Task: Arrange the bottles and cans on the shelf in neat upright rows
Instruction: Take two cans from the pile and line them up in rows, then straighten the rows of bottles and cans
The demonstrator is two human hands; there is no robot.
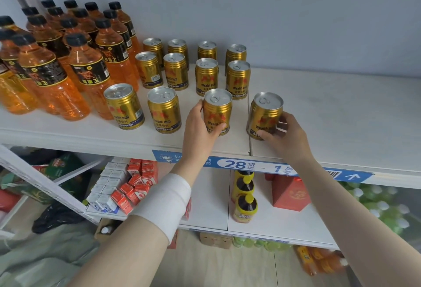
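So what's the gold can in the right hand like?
A shiny gold metal can with a silver lid and ring pull, red art and the word Wealth. It stands at the right end of the front row on the white shelf, apart from the other cans. The right hand grips its side.

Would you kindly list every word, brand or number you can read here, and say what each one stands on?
"Wealth Bull": on the gold cans.
"能量王": on the black labels of the orange bottles.
"28" and "1": on the blue shelf-edge strip.
Too small or blurred: the cans' fine print, the strip's other characters, the boxes on the lower shelf.
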